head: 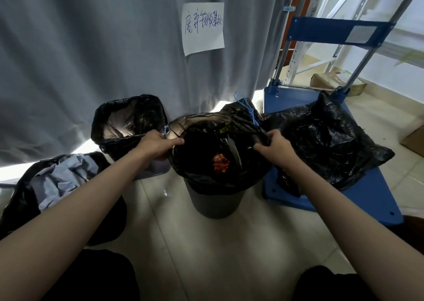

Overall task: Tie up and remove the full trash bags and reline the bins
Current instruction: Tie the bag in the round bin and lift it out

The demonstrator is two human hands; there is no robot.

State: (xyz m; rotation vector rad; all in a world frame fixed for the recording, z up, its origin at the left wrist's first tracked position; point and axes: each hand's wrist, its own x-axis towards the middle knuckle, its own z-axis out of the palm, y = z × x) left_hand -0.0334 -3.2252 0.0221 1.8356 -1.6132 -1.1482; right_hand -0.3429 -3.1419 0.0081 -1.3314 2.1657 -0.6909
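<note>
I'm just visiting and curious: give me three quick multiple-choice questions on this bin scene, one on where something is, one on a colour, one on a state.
1. Where does the tied black bag lie?
A. on the blue cart
B. inside the middle bin
C. hung on the curtain

2. What colour is the drawstring on the middle bag?
A. red
B. blue
C. yellow

3. What are the hands doing?
A. hanging idle
B. pressing flat on the floor
C. gripping the middle bag's rim

Key: 1 A, it rests on the cart's deck. 2 B, blue cord stands at the rim. 3 C, left hand and right hand pinch opposite sides.
</note>
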